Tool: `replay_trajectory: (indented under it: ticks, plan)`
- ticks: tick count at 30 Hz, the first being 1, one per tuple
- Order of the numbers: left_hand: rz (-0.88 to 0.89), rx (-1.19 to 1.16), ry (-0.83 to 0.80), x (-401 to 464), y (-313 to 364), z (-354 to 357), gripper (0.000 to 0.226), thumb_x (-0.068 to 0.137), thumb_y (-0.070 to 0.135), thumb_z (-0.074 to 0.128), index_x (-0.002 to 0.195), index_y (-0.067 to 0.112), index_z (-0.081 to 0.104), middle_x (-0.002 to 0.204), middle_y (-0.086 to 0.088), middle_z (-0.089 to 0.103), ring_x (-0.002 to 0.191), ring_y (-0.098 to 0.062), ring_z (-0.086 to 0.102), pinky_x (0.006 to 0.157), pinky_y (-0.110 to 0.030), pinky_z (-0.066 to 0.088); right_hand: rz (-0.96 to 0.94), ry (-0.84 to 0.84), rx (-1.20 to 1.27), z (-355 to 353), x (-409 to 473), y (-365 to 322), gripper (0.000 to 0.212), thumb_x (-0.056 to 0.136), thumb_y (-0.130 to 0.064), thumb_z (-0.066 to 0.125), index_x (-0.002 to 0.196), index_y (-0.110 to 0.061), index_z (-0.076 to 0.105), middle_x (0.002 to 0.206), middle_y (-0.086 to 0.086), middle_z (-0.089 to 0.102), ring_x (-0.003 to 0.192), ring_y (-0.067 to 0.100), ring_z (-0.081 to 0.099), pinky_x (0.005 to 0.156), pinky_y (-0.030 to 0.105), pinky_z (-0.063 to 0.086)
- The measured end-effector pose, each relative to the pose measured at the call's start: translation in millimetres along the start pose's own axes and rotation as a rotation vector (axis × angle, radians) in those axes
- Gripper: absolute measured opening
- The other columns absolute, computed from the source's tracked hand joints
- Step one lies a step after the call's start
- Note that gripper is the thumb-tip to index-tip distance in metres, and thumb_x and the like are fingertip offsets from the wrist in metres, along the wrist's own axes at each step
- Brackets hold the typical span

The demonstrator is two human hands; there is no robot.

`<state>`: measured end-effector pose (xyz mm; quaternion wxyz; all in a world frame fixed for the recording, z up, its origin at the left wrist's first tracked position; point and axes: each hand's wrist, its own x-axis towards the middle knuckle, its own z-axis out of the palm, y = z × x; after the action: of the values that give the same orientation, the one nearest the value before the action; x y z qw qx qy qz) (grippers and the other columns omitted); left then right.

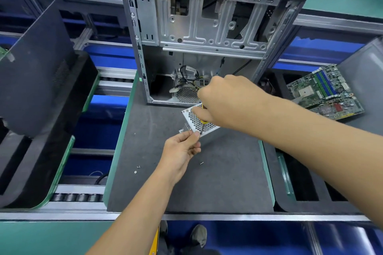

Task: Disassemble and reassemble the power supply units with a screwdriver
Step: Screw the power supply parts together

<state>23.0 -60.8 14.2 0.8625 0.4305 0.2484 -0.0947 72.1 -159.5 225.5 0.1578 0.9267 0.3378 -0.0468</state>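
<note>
A silver power supply unit (193, 119) with a honeycomb grille lies on the grey mat in front of the open computer case (199, 33). My right hand (226, 99) grips a screwdriver (202, 125) with a yellow handle, its tip pointing down at the unit's near corner. My left hand (182, 149) is just below that corner, and its thumb and fingers pinch something small at the screwdriver tip, probably a screw. A second grille (186, 95) and loose cables show inside the case bottom.
Loose screws (137, 168) and a small pin (201, 163) lie on the grey mat (207, 182). A motherboard (325, 91) rests in the tray at right. A black side panel (35, 72) leans in the left tray. Conveyor rollers run at the left.
</note>
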Motion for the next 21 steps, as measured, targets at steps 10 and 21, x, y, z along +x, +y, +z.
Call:
replay_trajectory:
  ticks: [10,21]
  plan:
    - [0.005,0.041,0.036,0.8,0.6,-2.4,0.014,0.08,0.015,0.081,0.09,0.006,0.077,0.079,-0.002,0.071,0.068,-0.013,0.065,0.064,-0.021,0.054,-0.165,-0.107,0.244,4.3,-4.0,19.3,0.024,0.091,-0.005,0.05,0.104,-0.025,0.049,0.107,-0.004,0.043,0.083,0.024,0.058,0.077,0.043,0.049]
    - [0.313,0.235,0.273,-11.5,-20.4,-16.3,0.013,0.089,0.022,0.075,0.098,0.014,0.07,0.077,-0.007,0.073,0.066,-0.018,0.071,0.065,-0.022,0.056,0.06,-0.118,0.051,2.4,5.0,20.7,0.05,0.096,-0.062,0.042,0.076,-0.017,0.042,0.074,0.001,0.032,0.074,0.028,0.042,0.065,0.036,0.038]
